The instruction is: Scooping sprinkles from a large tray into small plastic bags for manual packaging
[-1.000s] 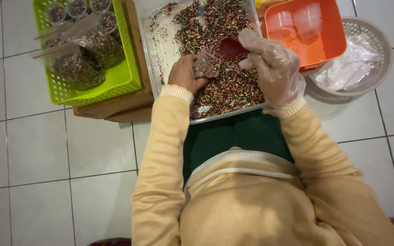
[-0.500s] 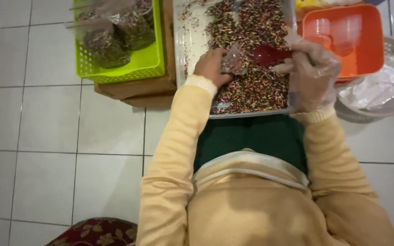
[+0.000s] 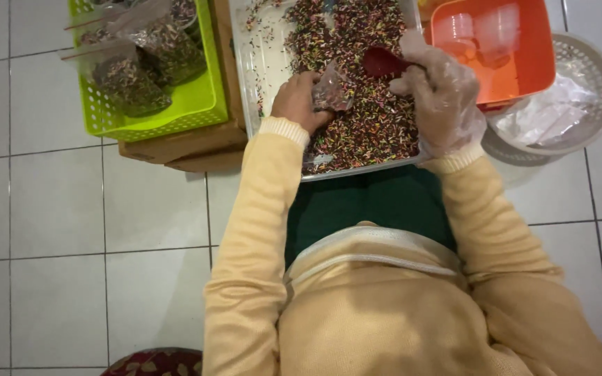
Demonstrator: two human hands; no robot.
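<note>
A clear plastic tray (image 3: 259, 63) of mixed-colour sprinkles (image 3: 371, 118) rests in front of me over my lap. My left hand (image 3: 297, 101), bare, holds a small clear plastic bag (image 3: 332, 90) partly filled with sprinkles, just above the heap. My right hand (image 3: 440, 97) wears a thin clear glove and grips a red scoop (image 3: 382, 63), whose bowl sits right next to the bag's mouth. Both hands hover over the middle of the tray.
A lime-green basket (image 3: 203, 104) at the left holds several filled sprinkle bags on a wooden board (image 3: 182, 146). An orange tub (image 3: 517, 63) and a white round basket (image 3: 587, 63) with clear plastic stand at the right. White tiled floor lies all round.
The view has shifted, so the tray and baskets sit differently in frame. The scoop stays at the bag's mouth; both hands stay over the sprinkles.
</note>
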